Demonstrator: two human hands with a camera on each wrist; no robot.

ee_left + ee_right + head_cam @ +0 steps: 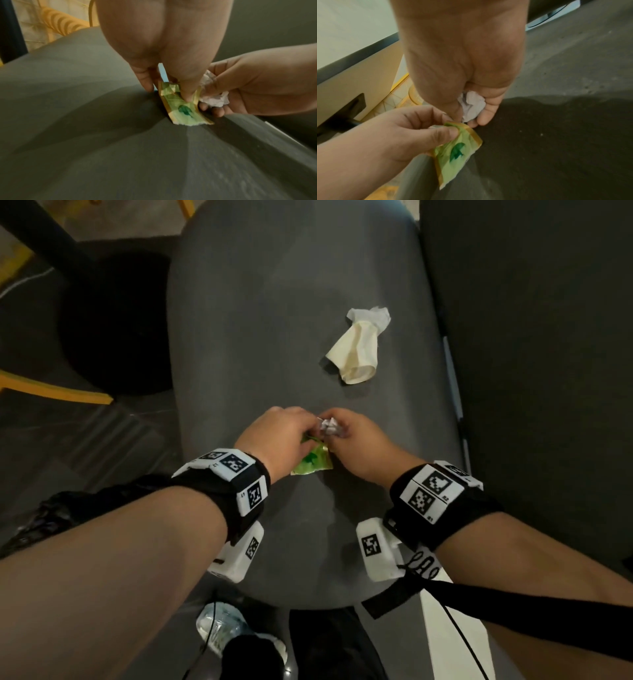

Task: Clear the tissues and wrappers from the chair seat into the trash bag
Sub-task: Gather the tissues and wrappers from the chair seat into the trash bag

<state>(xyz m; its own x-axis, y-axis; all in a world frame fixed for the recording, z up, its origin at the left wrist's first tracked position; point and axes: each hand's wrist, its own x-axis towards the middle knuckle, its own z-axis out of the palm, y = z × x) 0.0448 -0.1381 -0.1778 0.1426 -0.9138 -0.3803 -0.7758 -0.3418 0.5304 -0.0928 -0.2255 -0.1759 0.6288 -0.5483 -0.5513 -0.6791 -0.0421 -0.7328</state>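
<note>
Head | left hand [279,436] pinches wrapper [313,462] | right hand [356,440] grips tissue [328,426] mid-seat

We reach both bare forearms forward and bring our hands together, nearly touching. Our left hand [279,433] curls its thumb and fingers into a pinch, holding a wrapper. Our right hand [359,440] cups its fingers around a crumpled tissue, knuckles turned upward.
</note>
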